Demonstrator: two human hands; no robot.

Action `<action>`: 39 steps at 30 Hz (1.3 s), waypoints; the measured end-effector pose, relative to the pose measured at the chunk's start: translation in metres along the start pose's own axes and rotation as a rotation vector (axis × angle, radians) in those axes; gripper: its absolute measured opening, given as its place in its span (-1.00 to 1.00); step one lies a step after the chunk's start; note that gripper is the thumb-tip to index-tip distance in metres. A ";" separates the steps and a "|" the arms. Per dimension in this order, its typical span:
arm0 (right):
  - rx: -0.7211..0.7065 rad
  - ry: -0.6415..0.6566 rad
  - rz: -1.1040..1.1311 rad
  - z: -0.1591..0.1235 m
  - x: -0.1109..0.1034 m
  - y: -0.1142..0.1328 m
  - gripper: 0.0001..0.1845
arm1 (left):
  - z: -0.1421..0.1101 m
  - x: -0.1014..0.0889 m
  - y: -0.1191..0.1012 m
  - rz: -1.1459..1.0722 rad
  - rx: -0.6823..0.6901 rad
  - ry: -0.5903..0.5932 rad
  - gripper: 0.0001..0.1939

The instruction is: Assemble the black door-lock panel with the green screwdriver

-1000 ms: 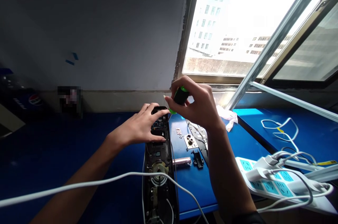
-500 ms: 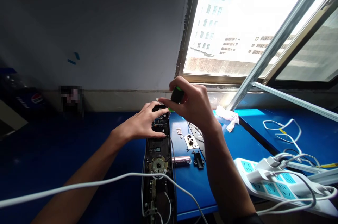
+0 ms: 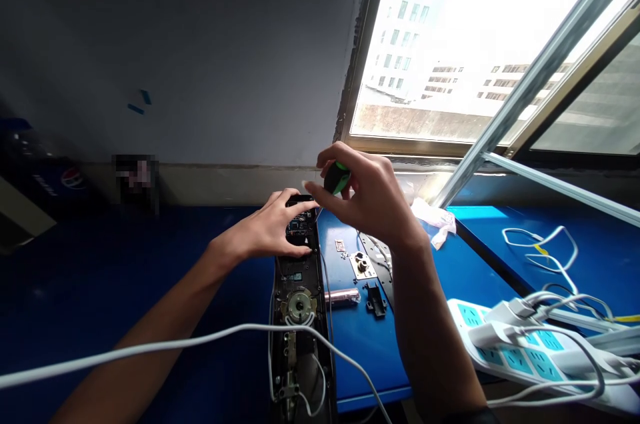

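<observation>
A long black electronic door lock housing [image 3: 300,277] lies lengthwise before me, its inside showing a circuit board, a round metal piece and wires. My left hand [image 3: 273,227] grips its far end from the left, index finger and thumb reaching across to the right edge. Above that end, my right hand [image 3: 367,194] is closed around a screwdriver [image 3: 337,177] with a black and green handle. The tool's tip is too hard to make out against the housing's right edge. The left fingers cover part of the board.
Right of the housing lie a pink wrapped cylinder [image 3: 343,297], a black plastic bracket [image 3: 376,301], a square metal plate [image 3: 363,266] and small screws. A white power strip [image 3: 500,344] with plugs stands at right. A white cable [image 3: 200,339] crosses in front. A window frame rises behind.
The screwdriver handle and right hand have tilted slightly, and the right fingers have shifted on the handle. The left hand keeps its place on the housing. The view has moved a little.
</observation>
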State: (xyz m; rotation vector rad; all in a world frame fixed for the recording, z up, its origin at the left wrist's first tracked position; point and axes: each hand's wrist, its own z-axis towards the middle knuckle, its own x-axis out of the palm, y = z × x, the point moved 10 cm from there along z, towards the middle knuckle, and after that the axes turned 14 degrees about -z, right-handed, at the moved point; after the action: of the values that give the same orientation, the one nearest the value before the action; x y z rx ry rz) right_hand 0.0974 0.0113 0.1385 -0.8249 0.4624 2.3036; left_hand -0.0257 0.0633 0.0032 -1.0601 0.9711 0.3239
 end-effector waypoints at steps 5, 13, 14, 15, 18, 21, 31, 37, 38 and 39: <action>-0.002 -0.051 0.027 0.001 0.001 0.001 -0.89 | 0.002 -0.002 -0.004 0.002 0.023 -0.011 -0.09; 0.008 -0.042 0.001 0.001 0.002 0.003 -0.77 | 0.001 -0.007 -0.005 -0.001 0.035 -0.015 -0.09; 0.006 -0.056 0.007 0.001 0.000 0.003 -0.83 | 0.000 -0.007 -0.004 -0.006 0.044 -0.016 -0.10; 0.000 -0.062 0.022 0.001 -0.001 0.003 -0.86 | 0.000 -0.007 -0.005 -0.012 0.053 -0.018 -0.10; -0.018 -0.029 0.058 0.000 0.001 0.005 -0.67 | -0.002 -0.007 -0.004 -0.018 0.060 -0.022 -0.10; -0.006 -0.003 0.022 0.000 0.002 0.004 -0.58 | -0.003 -0.008 -0.005 0.002 0.056 -0.015 -0.10; 0.007 -0.011 -0.005 0.001 0.004 -0.002 -0.54 | -0.007 -0.013 -0.003 -0.018 0.049 0.033 -0.14; -0.010 -0.010 0.051 0.002 0.005 -0.004 -0.69 | -0.007 -0.027 -0.011 0.033 0.100 -0.027 -0.29; -0.011 -0.005 0.062 0.002 0.006 -0.003 -0.65 | -0.007 -0.029 -0.013 0.040 0.118 -0.046 -0.33; -0.011 0.003 0.068 0.002 0.006 -0.003 -0.58 | -0.006 -0.031 -0.015 0.044 0.133 -0.064 -0.38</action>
State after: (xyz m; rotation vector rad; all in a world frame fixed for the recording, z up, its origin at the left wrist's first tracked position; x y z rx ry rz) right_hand 0.0951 0.0171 0.1355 -0.8306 0.4861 2.3693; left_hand -0.0366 0.0571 0.0357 -0.9033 0.9467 0.3225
